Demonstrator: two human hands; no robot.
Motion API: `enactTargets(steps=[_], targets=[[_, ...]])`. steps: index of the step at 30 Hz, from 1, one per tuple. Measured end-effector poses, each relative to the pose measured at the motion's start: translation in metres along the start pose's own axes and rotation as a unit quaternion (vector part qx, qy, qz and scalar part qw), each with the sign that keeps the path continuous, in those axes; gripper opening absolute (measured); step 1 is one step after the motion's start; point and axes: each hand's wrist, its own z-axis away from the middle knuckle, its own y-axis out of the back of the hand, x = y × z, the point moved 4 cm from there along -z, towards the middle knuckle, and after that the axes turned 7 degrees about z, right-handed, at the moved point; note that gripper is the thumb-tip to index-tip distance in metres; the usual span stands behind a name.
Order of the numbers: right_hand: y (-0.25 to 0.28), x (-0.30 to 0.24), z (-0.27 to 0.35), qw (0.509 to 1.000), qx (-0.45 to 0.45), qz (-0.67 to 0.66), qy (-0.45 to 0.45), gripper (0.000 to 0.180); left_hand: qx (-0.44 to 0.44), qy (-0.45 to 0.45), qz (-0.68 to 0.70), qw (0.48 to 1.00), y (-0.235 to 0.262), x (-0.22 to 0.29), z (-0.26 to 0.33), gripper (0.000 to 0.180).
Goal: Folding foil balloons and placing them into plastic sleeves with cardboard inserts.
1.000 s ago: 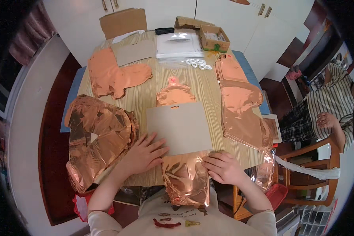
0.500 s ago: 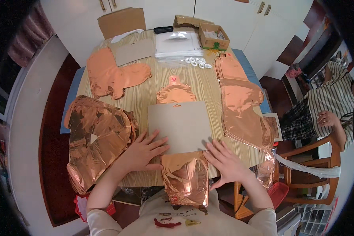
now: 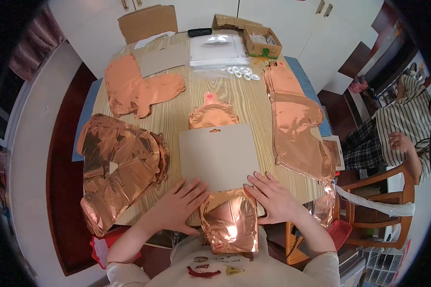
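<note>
Both hands are spread, fingers splayed, gripping nothing that I can see: the left hand (image 3: 175,210) at seven o'clock of the card (image 3: 218,155), the right hand (image 3: 281,202) at five, fingertips at its lower corners. A second ago I had the right hand curled at the edge of the foil (image 3: 229,225); it has since fanned out, and the left has slid toward six, thumb swung wide. I read that as a change from holding to steadying; how hard they press I can't tell.

The card lies flat, plain and grey-brown, slotted at twelve. Rose-gold foil shows past both its ends: ruffled at twelve, and at six a creased, glossy part overhanging the near edge of the table (image 3: 170,117). Whether that's one piece I can't tell. Further out, a crumpled pile (image 3: 119,167) lies at nine, a smoother sheet (image 3: 139,93) at ten, a stack (image 3: 297,119) at two, and white rings (image 3: 247,76) just past twelve
</note>
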Motion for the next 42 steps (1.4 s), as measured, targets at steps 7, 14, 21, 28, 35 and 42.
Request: enactTargets(steps=[7, 14, 21, 28, 35, 42], targets=[[-0.003, -0.004, 0.003, 1.0, 0.011, 0.016, 0.005, 0.095, 0.05, 0.011, 0.029, 0.998, 0.004, 0.005, 0.004, 0.109], [-0.002, -0.007, 0.005, 0.999, -0.017, 0.044, 0.024, 0.097, 0.064, 0.011, -0.006, 0.998, 0.006, 0.012, 0.002, 0.105], [-0.004, -0.004, 0.002, 0.999, -0.025, 0.03, 0.011, 0.097, 0.057, 0.02, 0.003, 0.998, 0.006, 0.013, -0.001, 0.104], [0.006, -0.007, -0.005, 0.999, 0.023, 0.025, 0.01, 0.083, 0.008, 0.028, -0.02, 0.999, 0.0, 0.015, -0.003, 0.095], [0.005, 0.004, -0.014, 0.992, 0.105, 0.047, 0.044, 0.048, 0.078, 0.014, 0.028, 0.996, 0.0, 0.014, -0.004, 0.084], [0.006, 0.011, -0.021, 0.983, 0.18, 0.011, 0.021, 0.029, 0.198, -0.009, 0.028, 0.98, -0.003, 0.003, -0.007, 0.056]])
